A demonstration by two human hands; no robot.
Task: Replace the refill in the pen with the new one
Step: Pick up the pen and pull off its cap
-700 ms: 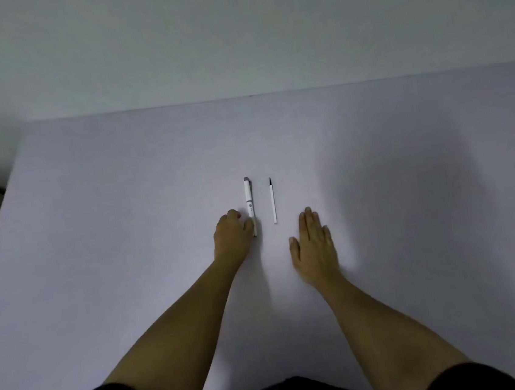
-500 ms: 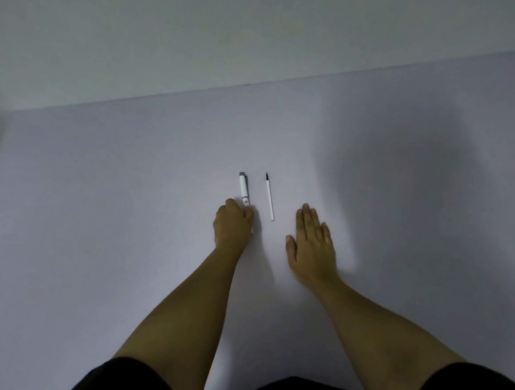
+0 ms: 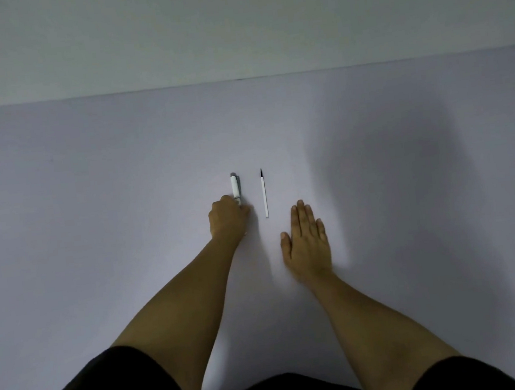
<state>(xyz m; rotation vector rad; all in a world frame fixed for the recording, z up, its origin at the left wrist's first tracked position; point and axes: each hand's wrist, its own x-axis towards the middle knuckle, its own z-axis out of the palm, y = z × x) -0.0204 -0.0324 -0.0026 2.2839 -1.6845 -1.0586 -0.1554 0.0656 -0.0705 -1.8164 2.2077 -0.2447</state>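
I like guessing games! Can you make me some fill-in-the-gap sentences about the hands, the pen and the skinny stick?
1. The left hand is closed around the near end of the ____.
2. The right hand lies ____ on the table, fingers straight.
3. The thin refill lies between the pen and the ____ hand.
4. The refill's dark tip points ____ from the person.

Missing words: pen; flat; right; away

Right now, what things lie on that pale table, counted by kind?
White pen with grey cap: 1
Thin white refill with dark tip: 1
Bare hands: 2, left hand closed on the pen, right hand flat
Total: 4
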